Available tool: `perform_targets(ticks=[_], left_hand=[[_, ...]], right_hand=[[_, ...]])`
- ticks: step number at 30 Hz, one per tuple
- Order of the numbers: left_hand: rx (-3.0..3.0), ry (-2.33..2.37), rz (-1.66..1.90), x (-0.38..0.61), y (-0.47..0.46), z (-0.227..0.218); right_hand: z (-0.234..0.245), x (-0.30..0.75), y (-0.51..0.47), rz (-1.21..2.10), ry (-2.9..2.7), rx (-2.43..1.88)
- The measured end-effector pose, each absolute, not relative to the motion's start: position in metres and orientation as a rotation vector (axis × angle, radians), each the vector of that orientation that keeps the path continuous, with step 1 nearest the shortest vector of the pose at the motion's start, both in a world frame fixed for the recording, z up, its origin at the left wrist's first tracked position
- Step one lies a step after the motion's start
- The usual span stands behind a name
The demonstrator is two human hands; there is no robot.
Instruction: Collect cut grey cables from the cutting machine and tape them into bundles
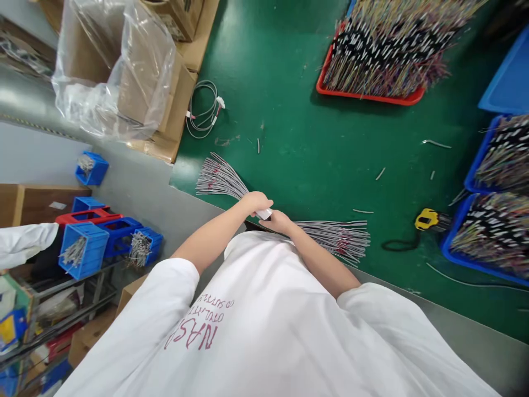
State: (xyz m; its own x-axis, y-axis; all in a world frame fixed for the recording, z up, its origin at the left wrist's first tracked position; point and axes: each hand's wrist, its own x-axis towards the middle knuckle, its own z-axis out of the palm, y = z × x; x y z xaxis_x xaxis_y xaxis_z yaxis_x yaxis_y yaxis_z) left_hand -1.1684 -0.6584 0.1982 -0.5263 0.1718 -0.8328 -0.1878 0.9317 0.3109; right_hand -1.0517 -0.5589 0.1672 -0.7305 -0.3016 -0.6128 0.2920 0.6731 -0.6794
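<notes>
A long bundle of thin grey cables crosses the near edge of the green table in front of my white shirt. Its ends fan out to the left and to the right, with dark red marks near both ends. My left hand is closed round the bundle near its middle. Just beside it, my right hand also grips the bundle, fingers curled. Between the hands shows a white band or wrap; a small dark piece sits by the right fingers, too small to name.
A red tray of coloured wires stands at the back; blue trays of wires line the right. A yellow tape measure, a coiled grey cable and cable scraps lie about. A plastic-lined carton is back left. At far left, another person's sleeve shows.
</notes>
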Motion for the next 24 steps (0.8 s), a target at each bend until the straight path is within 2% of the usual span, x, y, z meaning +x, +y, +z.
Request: perform_targets(ticks=[4, 7, 24], left_hand=[[0.091, 2.02, 0.166, -1.176, -0.647, 0.2], [0.13, 1.984, 0.083, -1.189, -0.641, 0.201], [0.536, 2.358, 0.048, -1.179, -0.639, 0.174]], right_hand=[[0.162, -1.053, -0.549, -1.088, 2.101, 0.021], [0.162, -1.05, -0.553, -1.041, 2.134, 0.053], [0.185, -1.047, -0.576, -0.776, 2.318, 0.348]])
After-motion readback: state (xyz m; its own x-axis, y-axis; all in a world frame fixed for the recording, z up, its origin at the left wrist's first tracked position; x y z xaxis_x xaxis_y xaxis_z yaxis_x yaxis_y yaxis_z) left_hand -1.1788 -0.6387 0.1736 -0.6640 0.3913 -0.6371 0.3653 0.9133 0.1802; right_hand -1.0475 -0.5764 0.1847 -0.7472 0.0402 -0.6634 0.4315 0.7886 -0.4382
